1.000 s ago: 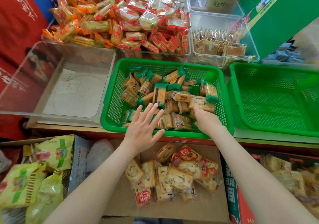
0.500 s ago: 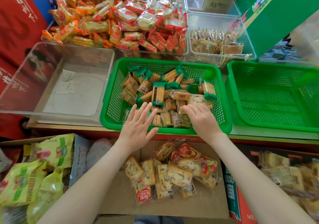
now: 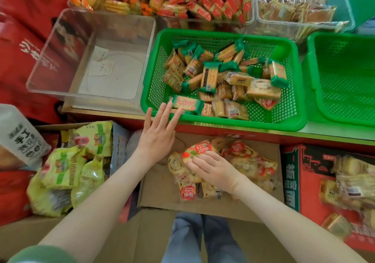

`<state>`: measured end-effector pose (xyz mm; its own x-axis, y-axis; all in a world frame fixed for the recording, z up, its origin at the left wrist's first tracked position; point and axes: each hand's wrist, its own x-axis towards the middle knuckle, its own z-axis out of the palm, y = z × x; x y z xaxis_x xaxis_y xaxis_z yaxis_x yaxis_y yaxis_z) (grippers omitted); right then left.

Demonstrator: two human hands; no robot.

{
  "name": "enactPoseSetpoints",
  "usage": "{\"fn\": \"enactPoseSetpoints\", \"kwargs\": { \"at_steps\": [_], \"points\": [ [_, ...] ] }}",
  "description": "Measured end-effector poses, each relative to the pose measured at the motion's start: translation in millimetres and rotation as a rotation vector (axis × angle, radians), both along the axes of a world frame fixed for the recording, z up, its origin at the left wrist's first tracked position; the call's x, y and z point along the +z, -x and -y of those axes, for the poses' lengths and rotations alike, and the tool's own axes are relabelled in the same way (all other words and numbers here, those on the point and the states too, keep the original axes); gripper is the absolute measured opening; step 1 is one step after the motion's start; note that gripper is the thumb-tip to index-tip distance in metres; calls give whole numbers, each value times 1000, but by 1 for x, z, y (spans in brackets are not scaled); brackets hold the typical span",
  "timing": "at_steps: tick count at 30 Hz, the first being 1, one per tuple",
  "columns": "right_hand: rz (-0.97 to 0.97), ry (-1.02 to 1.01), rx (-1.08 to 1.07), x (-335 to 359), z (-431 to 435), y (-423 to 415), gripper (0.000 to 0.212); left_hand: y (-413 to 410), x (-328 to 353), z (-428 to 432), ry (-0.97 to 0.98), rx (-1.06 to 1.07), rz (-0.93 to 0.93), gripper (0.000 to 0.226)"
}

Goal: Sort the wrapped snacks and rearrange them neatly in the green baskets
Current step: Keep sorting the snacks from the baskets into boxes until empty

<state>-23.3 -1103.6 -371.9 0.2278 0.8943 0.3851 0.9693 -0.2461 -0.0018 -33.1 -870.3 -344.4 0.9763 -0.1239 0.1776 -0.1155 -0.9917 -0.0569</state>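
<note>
Head camera looks down on a person sorting stock at a shop shelf. Right hand [image 3: 213,168] is down in the cardboard box [image 3: 160,193] at knee level, fingers curled over a red-labelled packet [image 3: 197,149] atop the loose pile there, thumb out of sight, apparently taking it up as the next item to sort. Left hand [image 3: 159,134] is released, fingers straight and spread, held at the near-left corner of the green basket [image 3: 243,124], likely ready to steady it or nudge packs into line. Inside that basket, green-and-yellow wrapped snacks [image 3: 209,76] lie in a jumble, some flat, some on edge, so the neat rows the job calls for are not yet made. A second green basket [image 3: 345,92] stands just beside it to the right, its mesh floor showing, seemingly kept for the other kind.
</note>
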Motion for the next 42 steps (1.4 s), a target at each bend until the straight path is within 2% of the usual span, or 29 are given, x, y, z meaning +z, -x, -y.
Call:
{"fn": "enactPoseSetpoints", "kwargs": {
  "at_steps": [2,4,7,9,11,14,16,19,23,25,28,33,35,38,42],
  "points": [
    [-66,150,45,-15,-5,7,40,7,1,-4,-26,1,-42,74],
    [-142,314,12,-28,-7,12,41,10,2,-6,-43,-1,-72,76],
    [-291,517,-30,-38,-3,15,42,8,3,-9,4,-6,-69,65],
    [-303,472,-47,-29,0,11,37,1,8,-8,54,9,-28,58],
    [-292,296,-88,-8,1,1,37,-10,12,-5,104,26,6,57],
    [-137,-44,-208,37,-2,-31,34,-33,18,0,153,35,4,59],
    [-31,-81,-330,58,3,-66,37,-49,22,6,147,18,-47,61],
    [4,242,-487,73,18,-126,56,-66,22,13,114,5,-110,62],
    [-510,566,-578,81,32,-168,79,-69,18,14,118,52,-122,65],
    [-600,728,-528,77,30,-174,86,-68,16,13,110,43,-113,65],
    [-575,801,-466,70,22,-183,89,-69,16,12,114,44,-114,66],
    [-445,804,-375,68,23,-182,77,-68,14,13,127,53,-114,64],
    [-403,724,-374,72,31,-178,69,-69,14,14,128,55,-110,64],
    [-290,490,-346,84,45,-171,63,-69,17,17,149,74,-104,64],
    [-65,341,-334,94,66,-157,61,-88,27,28,296,26,-165,62]
  ]
}}
